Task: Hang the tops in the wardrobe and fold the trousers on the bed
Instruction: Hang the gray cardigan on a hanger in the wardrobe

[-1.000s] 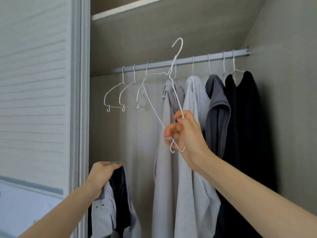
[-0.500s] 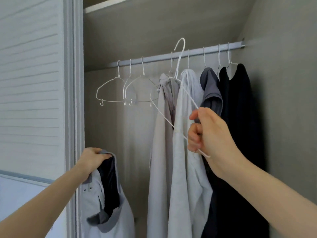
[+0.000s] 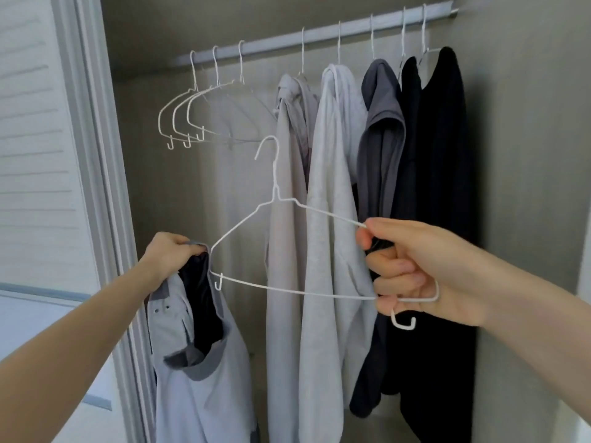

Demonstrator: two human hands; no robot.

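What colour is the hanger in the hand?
White: the wire hanger in the right hand, head view.

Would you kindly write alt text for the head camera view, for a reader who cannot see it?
A right hand grips a white wire hanger while the left hand holds up a pale grey shirt by its collar, before an open wardrobe. On the rail hang three bare hangers and five tops.

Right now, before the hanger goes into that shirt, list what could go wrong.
1. The left hand grips the pale shirt only at the collar, so the opening hangs slack; the white hanger tip may snag it.
2. The right hand holds the hanger by one end, so the far end may swing.
3. Its small hook could catch the hanging grey top.
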